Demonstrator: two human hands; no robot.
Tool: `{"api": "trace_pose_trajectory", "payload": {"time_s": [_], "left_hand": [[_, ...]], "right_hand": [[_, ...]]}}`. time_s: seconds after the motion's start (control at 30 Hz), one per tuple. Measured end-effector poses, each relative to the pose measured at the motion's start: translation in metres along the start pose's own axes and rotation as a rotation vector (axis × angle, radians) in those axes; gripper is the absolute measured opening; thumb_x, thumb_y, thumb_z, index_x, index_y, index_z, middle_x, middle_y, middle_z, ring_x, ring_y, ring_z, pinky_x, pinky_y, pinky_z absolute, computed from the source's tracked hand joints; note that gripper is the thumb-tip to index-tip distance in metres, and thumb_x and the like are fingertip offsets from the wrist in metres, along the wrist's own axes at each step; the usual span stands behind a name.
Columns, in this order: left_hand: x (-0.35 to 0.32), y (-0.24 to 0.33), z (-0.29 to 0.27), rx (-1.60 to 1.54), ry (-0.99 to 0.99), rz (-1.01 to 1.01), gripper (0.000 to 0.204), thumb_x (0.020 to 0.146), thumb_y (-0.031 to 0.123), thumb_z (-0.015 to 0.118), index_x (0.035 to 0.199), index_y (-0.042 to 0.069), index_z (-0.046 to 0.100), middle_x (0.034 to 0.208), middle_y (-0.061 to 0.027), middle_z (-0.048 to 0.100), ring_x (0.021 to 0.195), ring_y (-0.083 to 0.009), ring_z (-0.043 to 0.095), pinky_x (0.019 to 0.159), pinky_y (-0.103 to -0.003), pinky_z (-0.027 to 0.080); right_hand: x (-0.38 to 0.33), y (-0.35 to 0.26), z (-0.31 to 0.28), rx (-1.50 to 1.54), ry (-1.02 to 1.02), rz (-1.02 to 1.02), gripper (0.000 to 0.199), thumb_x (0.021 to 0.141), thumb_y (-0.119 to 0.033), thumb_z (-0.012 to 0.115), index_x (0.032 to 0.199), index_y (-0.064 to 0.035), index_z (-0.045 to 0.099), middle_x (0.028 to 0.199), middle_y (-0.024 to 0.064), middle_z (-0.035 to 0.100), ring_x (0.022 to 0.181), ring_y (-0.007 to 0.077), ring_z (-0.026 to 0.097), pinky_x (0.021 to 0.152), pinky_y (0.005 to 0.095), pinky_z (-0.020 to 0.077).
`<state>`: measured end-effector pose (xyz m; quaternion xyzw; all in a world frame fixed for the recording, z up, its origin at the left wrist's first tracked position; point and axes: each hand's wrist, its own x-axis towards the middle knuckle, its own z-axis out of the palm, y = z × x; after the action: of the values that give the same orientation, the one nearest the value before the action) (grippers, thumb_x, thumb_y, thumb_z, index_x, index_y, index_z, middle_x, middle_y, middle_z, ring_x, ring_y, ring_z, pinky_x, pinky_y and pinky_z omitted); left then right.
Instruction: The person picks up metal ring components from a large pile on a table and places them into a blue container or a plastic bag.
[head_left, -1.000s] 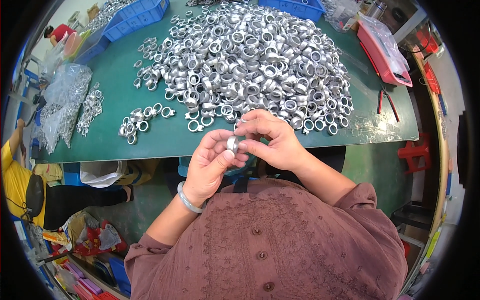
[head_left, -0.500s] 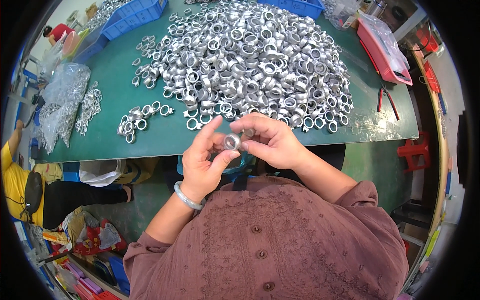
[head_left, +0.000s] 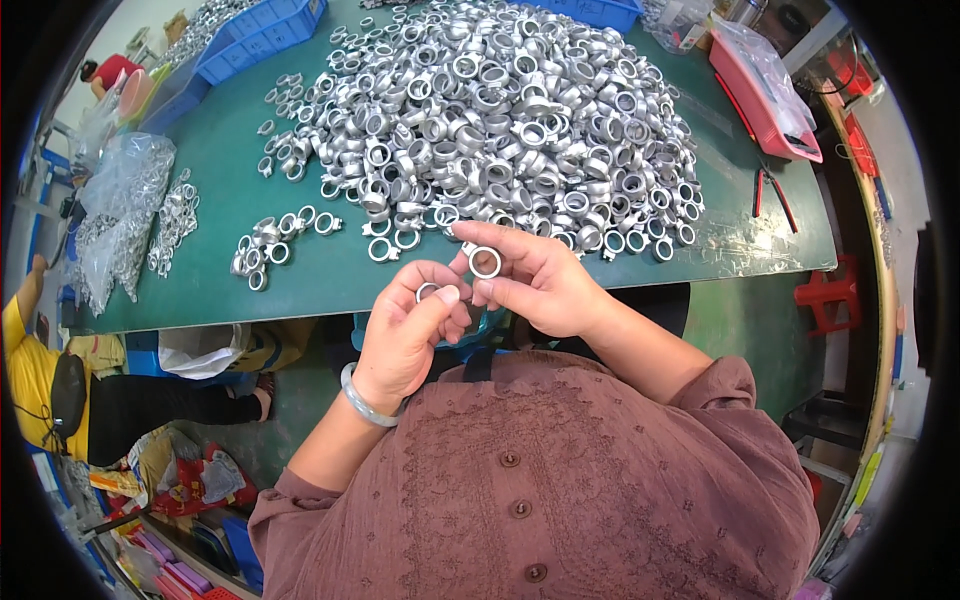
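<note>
Above the front edge of the green table, both my hands are raised close together. My left hand is closed, thumb and fingers pinching a small metal ring that is partly hidden by them. Between the thumb and fingers of my right hand is a silver metal ring clamp, its round opening facing up. Just beyond my hands rises a large pile of similar ring clamps. A smaller cluster of clamps lies to the left of the pile.
On the left are a clear plastic bag of metal parts and loose rings. A blue bin stands at the far left. Red-handled pliers and a pink tray lie right. A person in yellow is at left.
My left fingers, spread around a ring before, have curled in and moved slightly down with a ring. The clamp in my right hand now shows its opening more fully, slightly higher.
</note>
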<state>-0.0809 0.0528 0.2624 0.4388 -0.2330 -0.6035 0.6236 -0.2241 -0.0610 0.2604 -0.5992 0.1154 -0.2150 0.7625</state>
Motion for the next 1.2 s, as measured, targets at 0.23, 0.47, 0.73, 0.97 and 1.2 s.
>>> {"api": "trace_pose_trajectory", "payload": {"time_s": [0.23,0.47,0.73,0.97,1.2], "left_hand": [[0.002,0.003,0.007,0.119,0.047,-0.032,0.018,0.087,0.017,0.054,0.095,0.001,0.054,0.081,-0.0033,0.059,0.062,-0.0073,0.053,0.052,-0.019,0.041],[0.006,-0.008,-0.002,0.176,-0.025,0.03,0.023,0.085,0.01,0.057,0.105,0.001,0.055,0.083,-0.0026,0.058,0.067,-0.0077,0.054,0.057,-0.018,0.043],[0.0,-0.007,-0.008,0.14,-0.049,0.165,0.039,0.083,0.003,0.057,0.12,0.002,0.047,0.096,-0.0014,0.055,0.076,-0.0073,0.053,0.065,-0.02,0.044],[-0.008,-0.009,-0.02,-0.016,-0.094,0.139,0.04,0.083,0.003,0.055,0.122,0.002,0.045,0.097,-0.0046,0.056,0.078,-0.0096,0.055,0.066,-0.022,0.045],[-0.024,-0.017,-0.052,0.622,-0.086,-0.072,0.031,0.081,0.005,0.056,0.11,-0.001,0.051,0.092,-0.0075,0.058,0.077,-0.0136,0.057,0.068,-0.025,0.047]], "right_hand": [[0.002,0.003,0.003,-0.549,0.047,-0.235,0.048,0.079,0.005,0.052,0.125,-0.0045,0.043,0.095,0.0077,0.059,0.081,0.0172,0.058,0.072,0.0291,0.0466],[0.004,0.007,0.005,-0.979,0.071,-0.478,0.053,0.072,0.008,0.053,0.123,-0.005,0.044,0.096,0.011,0.06,0.079,0.0265,0.059,0.067,0.0346,0.0477],[0.003,0.009,0.003,-0.74,0.115,-0.312,0.053,0.071,0.008,0.056,0.122,-0.004,0.044,0.106,0.0118,0.056,0.077,0.0205,0.058,0.066,0.0292,0.0474],[0.006,0.01,0.002,-0.707,0.108,-0.262,0.049,0.074,0.008,0.056,0.12,-0.0048,0.047,0.108,0.0094,0.056,0.075,0.0136,0.056,0.063,0.0247,0.0472],[0.007,0.009,0.0,-0.723,0.099,-0.296,0.036,0.074,0.006,0.057,0.108,-0.0039,0.055,0.106,0.0107,0.056,0.073,0.0125,0.056,0.064,0.0239,0.047]]}}
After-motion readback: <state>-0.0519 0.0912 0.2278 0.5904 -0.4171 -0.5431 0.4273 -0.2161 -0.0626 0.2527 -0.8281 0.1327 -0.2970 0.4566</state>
